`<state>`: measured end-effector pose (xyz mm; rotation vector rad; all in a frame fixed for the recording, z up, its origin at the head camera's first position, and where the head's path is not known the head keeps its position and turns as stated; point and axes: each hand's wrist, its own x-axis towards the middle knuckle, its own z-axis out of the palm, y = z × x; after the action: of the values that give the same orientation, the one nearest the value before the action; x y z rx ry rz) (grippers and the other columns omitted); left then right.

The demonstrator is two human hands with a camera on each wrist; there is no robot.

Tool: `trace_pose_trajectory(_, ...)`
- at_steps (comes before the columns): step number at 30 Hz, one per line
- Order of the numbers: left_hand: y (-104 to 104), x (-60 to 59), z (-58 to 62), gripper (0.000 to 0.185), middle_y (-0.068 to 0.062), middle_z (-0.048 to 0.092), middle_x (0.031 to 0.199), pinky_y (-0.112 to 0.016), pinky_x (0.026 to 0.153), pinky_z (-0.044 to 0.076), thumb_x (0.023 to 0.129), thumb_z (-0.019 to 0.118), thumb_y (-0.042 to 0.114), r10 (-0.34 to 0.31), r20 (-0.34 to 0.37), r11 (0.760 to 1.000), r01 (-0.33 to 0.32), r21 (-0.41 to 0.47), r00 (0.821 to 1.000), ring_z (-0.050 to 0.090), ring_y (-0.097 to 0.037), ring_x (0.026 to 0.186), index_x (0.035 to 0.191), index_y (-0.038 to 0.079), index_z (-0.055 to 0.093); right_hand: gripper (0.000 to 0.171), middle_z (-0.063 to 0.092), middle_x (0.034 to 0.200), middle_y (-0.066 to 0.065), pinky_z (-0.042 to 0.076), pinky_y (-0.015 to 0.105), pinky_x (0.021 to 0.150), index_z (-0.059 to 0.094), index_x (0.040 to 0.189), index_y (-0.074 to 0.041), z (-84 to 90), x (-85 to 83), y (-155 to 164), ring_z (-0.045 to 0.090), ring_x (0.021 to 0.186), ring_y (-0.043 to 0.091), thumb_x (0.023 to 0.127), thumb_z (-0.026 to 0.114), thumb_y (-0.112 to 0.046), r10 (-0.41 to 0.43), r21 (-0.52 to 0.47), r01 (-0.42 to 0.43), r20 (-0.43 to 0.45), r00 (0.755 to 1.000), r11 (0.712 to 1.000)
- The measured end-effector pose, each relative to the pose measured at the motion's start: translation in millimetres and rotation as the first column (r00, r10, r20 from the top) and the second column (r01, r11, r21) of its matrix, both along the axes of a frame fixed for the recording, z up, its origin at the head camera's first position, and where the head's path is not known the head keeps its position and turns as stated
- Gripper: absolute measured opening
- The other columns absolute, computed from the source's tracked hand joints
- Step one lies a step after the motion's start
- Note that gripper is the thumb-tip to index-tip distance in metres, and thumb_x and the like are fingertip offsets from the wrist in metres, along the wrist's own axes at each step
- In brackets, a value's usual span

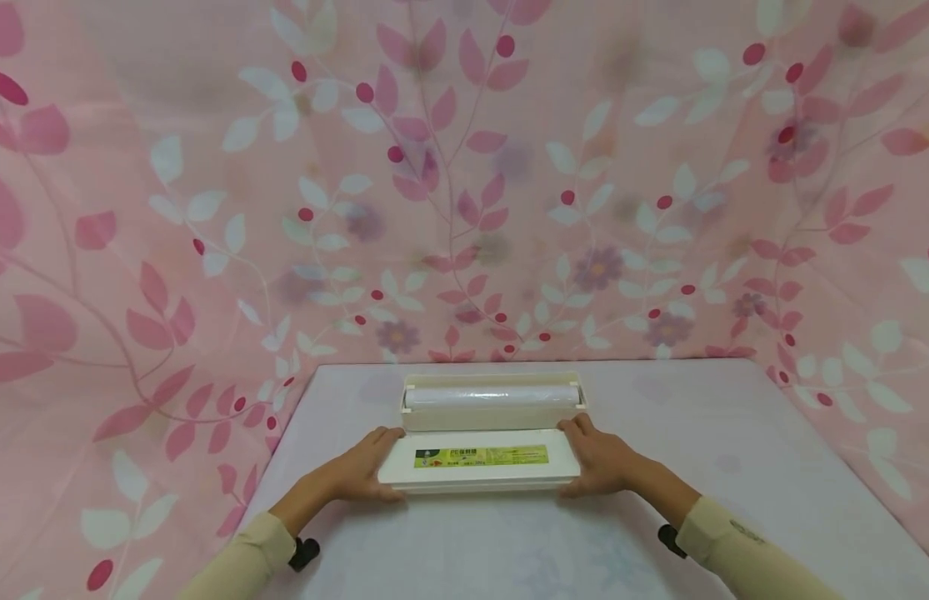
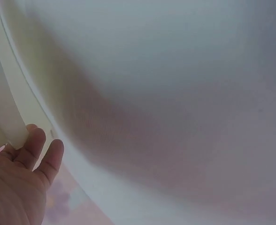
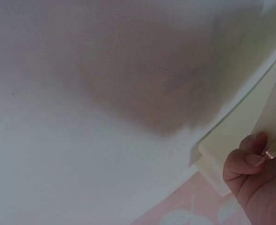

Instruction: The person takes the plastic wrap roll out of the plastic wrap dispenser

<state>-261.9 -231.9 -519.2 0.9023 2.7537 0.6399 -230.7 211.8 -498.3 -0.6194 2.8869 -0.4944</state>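
A cream cling-film dispenser lies open on the table, with a white film roll in its tray. Its lid, which carries a green and yellow label, is folded toward me. My left hand grips the lid's left end, thumb on top. At the other end my right hand grips the lid the same way. In the left wrist view the left hand curls against the cream lid. The right wrist view shows the right hand with a bent finger on the lid's corner.
The table has a pale lilac cover and ends close behind the dispenser. A pink cloth with leaf print hangs behind it and drapes down both sides. Both wrist views are mostly filled by the blurred tabletop.
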Motion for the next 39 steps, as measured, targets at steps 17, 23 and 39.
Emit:
trace_pose_trajectory(17, -7.6, -9.2, -11.9, 0.11, -0.006, 0.055, 0.134, -0.055, 0.101, 0.042, 0.063, 0.074, 0.078, -0.006, -0.142, 0.994, -0.01, -0.112, 0.99, 0.052, -0.024, 0.122, 0.146, 0.013, 0.041, 0.113, 0.04, 0.128, 0.004, 0.05, 0.037, 0.086, 0.036, 0.144, -0.013, -21.4, -11.3, -8.8, 0.052, 0.097, 0.018, 0.057, 0.086, -0.067, -0.04, 0.029, 0.038, 0.073, 0.997, 0.999)
trace_pose_trajectory(23, -8.2, -16.8, -9.9, 0.108, -0.006, 0.049, 0.135, -0.05, 0.1, 0.045, 0.061, 0.078, 0.075, -0.025, -0.115, 0.997, 0.016, -0.076, 0.993, 0.048, -0.022, 0.12, 0.142, 0.012, 0.044, 0.11, 0.04, 0.127, 0.003, 0.049, 0.034, 0.086, 0.037, 0.142, -0.012, -20.8, -14.8, -8.1, 0.05, 0.097, 0.014, 0.06, 0.084, -0.068, 0.005, 0.011, -0.005, 0.046, 0.999, 1.0)
trace_pose_trajectory(39, -8.4, -21.6, -12.3, 0.11, -0.006, 0.049, 0.135, -0.05, 0.1, 0.045, 0.06, 0.077, 0.077, -0.027, -0.068, 0.994, 0.02, -0.104, 0.997, 0.048, -0.021, 0.12, 0.142, 0.011, 0.044, 0.11, 0.038, 0.13, 0.003, 0.047, 0.043, 0.098, 0.036, 0.145, -0.012, -30.4, -16.2, -7.8, 0.049, 0.108, 0.019, 0.06, 0.088, -0.06, -0.04, -0.08, 0.052, 0.146, 0.988, 0.995)
